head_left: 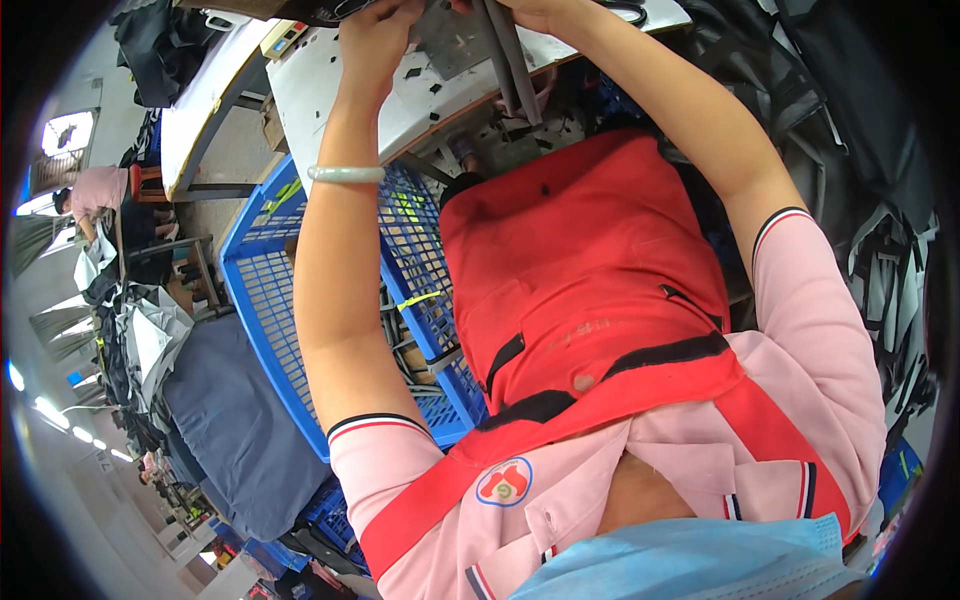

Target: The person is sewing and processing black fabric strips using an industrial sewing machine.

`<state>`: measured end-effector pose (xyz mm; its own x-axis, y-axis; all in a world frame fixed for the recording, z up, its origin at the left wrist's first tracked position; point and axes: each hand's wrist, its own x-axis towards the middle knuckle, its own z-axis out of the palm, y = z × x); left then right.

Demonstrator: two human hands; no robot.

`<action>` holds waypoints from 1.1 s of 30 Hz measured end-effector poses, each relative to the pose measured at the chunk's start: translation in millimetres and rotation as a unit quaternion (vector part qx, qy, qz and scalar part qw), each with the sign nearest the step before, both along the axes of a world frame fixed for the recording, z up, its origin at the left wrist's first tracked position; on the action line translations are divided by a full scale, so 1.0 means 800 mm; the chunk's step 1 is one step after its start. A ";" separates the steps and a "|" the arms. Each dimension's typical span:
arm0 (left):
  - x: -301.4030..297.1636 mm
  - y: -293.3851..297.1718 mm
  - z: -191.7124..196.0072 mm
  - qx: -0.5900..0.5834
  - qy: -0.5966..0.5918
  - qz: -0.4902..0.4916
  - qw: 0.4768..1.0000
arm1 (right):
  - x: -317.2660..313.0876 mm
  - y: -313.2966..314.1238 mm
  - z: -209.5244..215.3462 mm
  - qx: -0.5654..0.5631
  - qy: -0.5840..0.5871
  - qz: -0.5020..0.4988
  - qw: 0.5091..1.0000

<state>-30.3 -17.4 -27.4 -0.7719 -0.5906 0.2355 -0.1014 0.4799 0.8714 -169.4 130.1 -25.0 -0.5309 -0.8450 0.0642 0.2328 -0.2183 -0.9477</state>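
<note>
My left hand is at the top edge of the view, above the white worktable, its fingers curled closed. What it holds, if anything, is hidden beside a dark machine part. My right hand is at the same edge, farther right, with its fingers mostly cut off. Long dark grey strips hang down over the table's near edge, just beside its fingertips. Whether the right hand grips them does not show. A grey metal plate is set in the tabletop between the hands. Small black scraps lie scattered nearby.
A blue plastic basket stands by my left arm, with grey pieces inside. A dark padded cover lies farther left. Black sheet material is heaped on the right. Another person sits working at the far left.
</note>
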 end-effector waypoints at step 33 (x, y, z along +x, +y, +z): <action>0.093 0.039 -0.116 -0.195 -0.029 0.091 0.976 | 0.157 0.627 -0.216 0.524 0.275 -0.093 0.801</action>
